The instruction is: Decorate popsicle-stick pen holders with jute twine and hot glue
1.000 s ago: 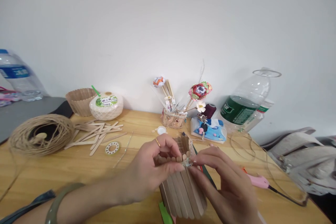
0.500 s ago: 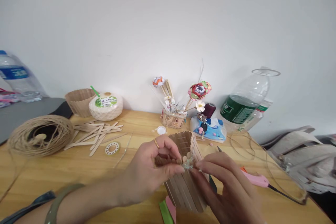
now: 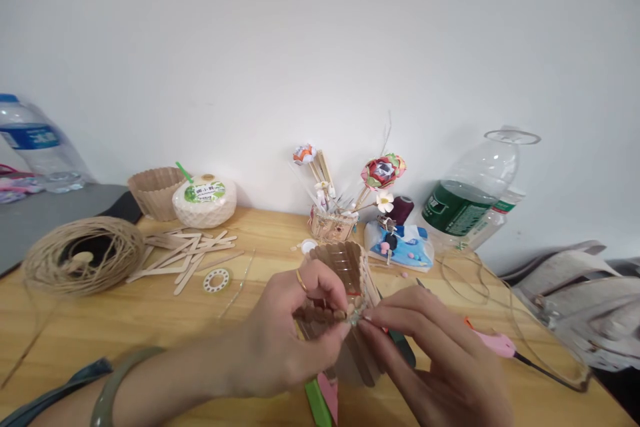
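Note:
A box of brown craft sticks point(image 3: 345, 263) with a scalloped rim stands tilted in front of me. At its near corner lies a small pale-green, glittery trim point(image 3: 354, 317), too small and blurred to make out fully. My left hand point(image 3: 305, 327) pinches one end of that trim against the rim, thumb outside and fingers bent over the edge. From the other side my right hand point(image 3: 430, 340) pinches the trim between thumb and forefinger. My fingers hide part of the box's front rim. Green and pink pieces point(image 3: 320, 400) lie beneath the box.
Left are a twine coil point(image 3: 85, 257), loose craft sticks point(image 3: 193, 253), a tape roll point(image 3: 217, 280) and a white coconut point(image 3: 205, 200). Behind stands a decorated pot point(image 3: 333, 223) with paper flowers. At right are a large bottle point(image 3: 465, 200) and a pink glue gun point(image 3: 495, 343) with its cord.
My right fingertips have moved left, closer to my left fingertips at the trim. The box has tilted and shifted slightly, showing more of its inside. The whole view has shifted a little.

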`<state>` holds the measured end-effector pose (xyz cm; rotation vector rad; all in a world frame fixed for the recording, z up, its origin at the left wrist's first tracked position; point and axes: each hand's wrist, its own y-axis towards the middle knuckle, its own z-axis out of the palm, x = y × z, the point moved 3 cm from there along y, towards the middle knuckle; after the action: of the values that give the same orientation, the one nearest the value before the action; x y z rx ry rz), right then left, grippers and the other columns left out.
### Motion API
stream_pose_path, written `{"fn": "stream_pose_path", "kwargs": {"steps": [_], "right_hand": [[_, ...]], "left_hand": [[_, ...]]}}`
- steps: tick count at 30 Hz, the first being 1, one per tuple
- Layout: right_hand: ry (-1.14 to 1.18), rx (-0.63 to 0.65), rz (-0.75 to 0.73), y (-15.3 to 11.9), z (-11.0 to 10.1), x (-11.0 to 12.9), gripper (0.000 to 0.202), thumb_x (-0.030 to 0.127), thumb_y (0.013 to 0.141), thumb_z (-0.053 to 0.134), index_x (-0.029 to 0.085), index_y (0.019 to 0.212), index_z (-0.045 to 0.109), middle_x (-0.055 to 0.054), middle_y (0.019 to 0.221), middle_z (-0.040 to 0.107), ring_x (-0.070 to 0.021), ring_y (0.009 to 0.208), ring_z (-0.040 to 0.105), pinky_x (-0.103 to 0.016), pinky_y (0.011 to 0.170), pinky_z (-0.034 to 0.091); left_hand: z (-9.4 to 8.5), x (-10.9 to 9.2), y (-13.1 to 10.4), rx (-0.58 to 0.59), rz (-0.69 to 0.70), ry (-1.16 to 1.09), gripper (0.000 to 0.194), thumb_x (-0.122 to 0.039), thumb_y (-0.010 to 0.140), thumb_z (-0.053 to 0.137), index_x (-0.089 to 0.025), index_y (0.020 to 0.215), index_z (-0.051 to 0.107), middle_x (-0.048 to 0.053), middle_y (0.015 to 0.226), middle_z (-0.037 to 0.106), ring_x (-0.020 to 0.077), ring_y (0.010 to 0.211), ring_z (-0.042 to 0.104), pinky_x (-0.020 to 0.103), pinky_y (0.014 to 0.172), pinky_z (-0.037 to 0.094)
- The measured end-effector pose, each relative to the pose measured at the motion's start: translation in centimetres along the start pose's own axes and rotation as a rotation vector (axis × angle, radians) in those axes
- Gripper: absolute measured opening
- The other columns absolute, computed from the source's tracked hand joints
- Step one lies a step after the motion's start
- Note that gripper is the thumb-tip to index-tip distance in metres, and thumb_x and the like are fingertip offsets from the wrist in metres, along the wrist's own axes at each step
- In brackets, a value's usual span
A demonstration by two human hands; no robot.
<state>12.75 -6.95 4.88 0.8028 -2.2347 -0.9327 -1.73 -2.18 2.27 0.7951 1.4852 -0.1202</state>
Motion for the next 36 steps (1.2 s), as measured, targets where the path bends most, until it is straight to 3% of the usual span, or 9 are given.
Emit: {"fn": "stream_pose_path", "kwargs": {"steps": [4,7,10,15,20,24,30,32,36], "right_hand": [[0.055,0.001,0.194,0.5,-0.4,-0.9,0.011,0.02,0.076,0.068,0.023,0.083,0.06,0.0,0.075,0.062,-0.013,0.063,0.057,-0.022,0.05,0.048],[0.18,0.18,0.359,0.7,-0.2,-2.0,0.019,0.032,0.073,0.073,0.026,0.09,0.065,-0.001,0.092,0.062,-0.012,0.066,0.055,-0.022,0.054,0.048],[0.409,0.401,0.537,0.6,0.4,-2.8,0.017,0.037,0.073,0.071,0.022,0.076,0.064,0.0,0.082,0.059,-0.0092,0.058,0.049,-0.021,0.048,0.043],[0.596,0.444,0.709,0.2,0.8,-3.1,0.022,0.035,0.071,0.071,0.019,0.07,0.057,0.001,0.075,0.053,-0.0096,0.06,0.046,-0.02,0.047,0.039],[0.581,0.364,0.692,-0.1,0.2,-3.8,0.022,0.035,0.073,0.069,0.019,0.069,0.056,0.002,0.072,0.051,-0.0102,0.06,0.046,-0.022,0.05,0.039],[0.565,0.312,0.615,-0.4,-0.8,-4.9,0.026,0.04,0.073,0.071,0.019,0.068,0.057,0.0,0.074,0.053,-0.0122,0.066,0.048,-0.025,0.057,0.042],[0.721,0.374,0.571,-1.7,-1.7,-6.9,0.026,0.04,0.07,0.074,0.018,0.07,0.06,0.0,0.079,0.054,-0.0117,0.068,0.051,-0.024,0.06,0.044],[0.745,0.382,0.585,-2.3,-1.8,-7.3,0.027,0.04,0.069,0.074,0.018,0.07,0.06,0.0,0.079,0.054,-0.011,0.068,0.051,-0.024,0.06,0.044],[0.727,0.365,0.615,-3.2,-2.5,-7.2,0.026,0.04,0.07,0.074,0.017,0.07,0.06,0.001,0.078,0.054,-0.0102,0.067,0.052,-0.022,0.06,0.046]], "left_hand": [[0.0,-0.2,0.1,0.028,0.047,0.047,0.016,-0.008,0.071,0.054,-0.019,0.079,0.047,-0.002,0.068,0.052,0.0087,0.057,0.049,0.019,0.05,0.042],[-0.2,-0.3,0.0,0.088,0.089,0.058,0.021,-0.005,0.069,0.052,-0.02,0.083,0.047,-0.001,0.074,0.053,0.0102,0.062,0.051,0.02,0.055,0.044],[-0.5,-0.3,-0.2,0.165,0.139,0.034,0.028,-0.007,0.065,0.049,-0.02,0.09,0.048,0.001,0.082,0.054,0.0143,0.073,0.054,0.026,0.065,0.046],[-0.9,0.2,-0.1,0.242,0.081,-0.005,0.033,-0.01,0.069,0.049,-0.02,0.1,0.046,0.003,0.09,0.054,0.0168,0.082,0.055,0.029,0.072,0.046],[-1.3,0.9,1.1,0.22,0.038,0.294,0.023,-0.019,0.073,0.065,-0.019,0.093,0.055,0.004,0.092,0.055,0.0202,0.091,0.053,0.036,0.082,0.043],[-1.2,1.5,1.9,0.234,0.067,0.298,0.015,-0.028,0.075,0.07,-0.019,0.083,0.062,0.005,0.09,0.059,0.0237,0.106,0.049,0.039,0.091,0.04],[0.2,2.0,2.2,0.347,-0.01,0.242,0.023,-0.032,0.069,0.075,-0.02,0.088,0.07,0.001,0.081,0.066,0.0167,0.079,0.061,0.044,0.103,0.031],[1.0,2.1,2.4,0.35,-0.067,0.251,0.026,-0.034,0.066,0.077,-0.02,0.087,0.071,0.001,0.077,0.067,0.0185,0.083,0.061,0.043,0.101,0.033],[2.9,2.1,3.0,0.321,-0.173,0.235,0.025,-0.033,0.065,0.078,-0.02,0.085,0.073,0.004,0.086,0.068,0.0218,0.094,0.057,0.033,0.082,0.045]]}}
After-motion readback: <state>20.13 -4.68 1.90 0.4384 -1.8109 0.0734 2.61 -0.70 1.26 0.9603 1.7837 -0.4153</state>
